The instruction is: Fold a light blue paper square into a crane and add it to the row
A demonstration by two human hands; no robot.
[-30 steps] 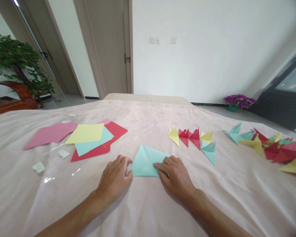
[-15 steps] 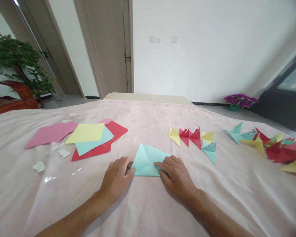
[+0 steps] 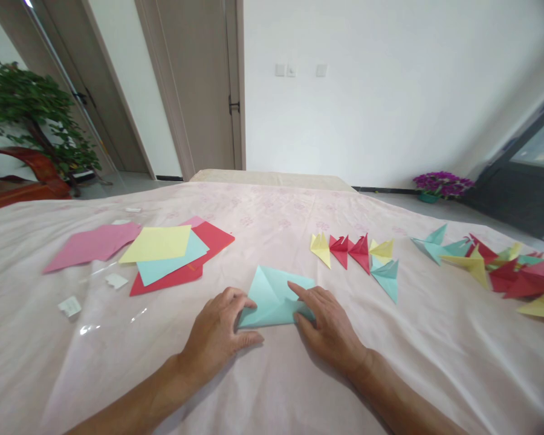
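Observation:
A light blue sheet of origami paper [image 3: 272, 299], folded with crossing creases and a peak at its upper left, lies on the cloth between my hands. My left hand [image 3: 220, 320] is open at its left end, forefinger on the paper and thumb apart from it on the cloth. Over the right end rests my right hand [image 3: 326, 317], its forefinger stretched across the top and its thumb near the lower edge. The right hand covers part of that end. Beyond it stand small folded paper cranes: a yellow one [image 3: 320, 249], red ones [image 3: 339, 249] and a blue one [image 3: 387, 279].
Loose square sheets lie at the left: pink [image 3: 93, 246], yellow [image 3: 156, 243], blue [image 3: 174, 266] and red [image 3: 167, 283]. White scraps [image 3: 70, 306] and clear plastic [image 3: 90, 329] are nearby. A heap of folded cranes [image 3: 503, 275] fills the right side of the pale pink tablecloth [image 3: 272, 386].
My left thumb has come off the paper and moved down and right, while the left forefinger reached onto it. My right forefinger has shifted up; the paper has tilted slightly.

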